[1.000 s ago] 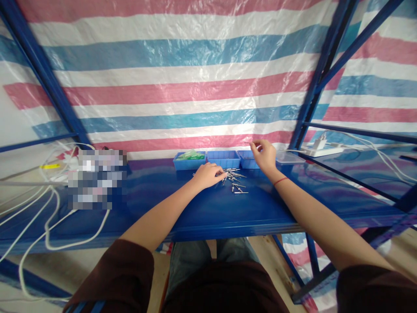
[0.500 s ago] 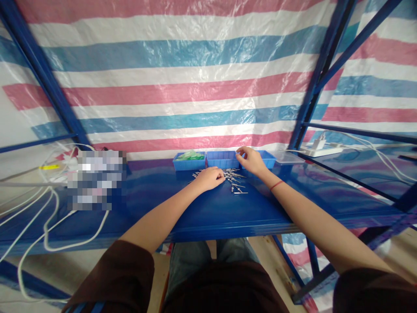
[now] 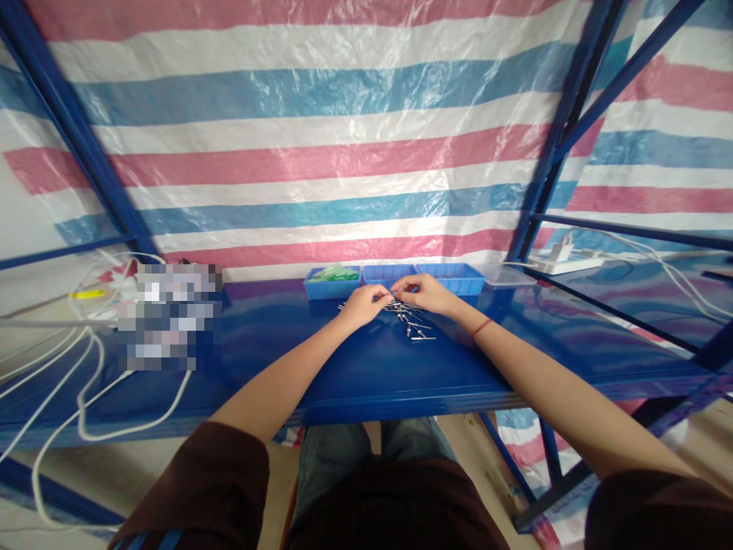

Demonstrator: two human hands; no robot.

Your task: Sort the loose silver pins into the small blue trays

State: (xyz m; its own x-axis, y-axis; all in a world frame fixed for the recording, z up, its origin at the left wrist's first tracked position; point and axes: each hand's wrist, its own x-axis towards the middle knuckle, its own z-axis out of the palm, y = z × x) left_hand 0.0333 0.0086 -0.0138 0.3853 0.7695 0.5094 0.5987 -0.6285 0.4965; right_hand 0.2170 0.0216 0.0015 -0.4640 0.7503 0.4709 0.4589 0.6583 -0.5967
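Note:
Several thin silvery metal pins with thicker heads (image 3: pixel 408 312) lie in a loose pile on the blue table. My left hand (image 3: pixel 368 304) is over the pile's left side, thumb and fingers pinched together at their tips. Close against it, my right hand (image 3: pixel 422 293) is also closed, its fingertips meeting the left ones above the pile. What sits between the fingertips is too small to make out. Behind the hands stand a blue bin with green items (image 3: pixel 333 283), a middle blue bin (image 3: pixel 389 271) and a right blue bin (image 3: pixel 458 279).
A clear plastic lid (image 3: pixel 508 276) lies right of the bins, near a white power strip (image 3: pixel 564 262). White cables (image 3: pixel 85 382) and a pixelated patch cover the table's left side. The table's front edge (image 3: pixel 401 409) runs before my lap.
My right hand has moved from above the bins down and left to the pile. My left hand has lifted slightly, and the fingertips of both hands now meet.

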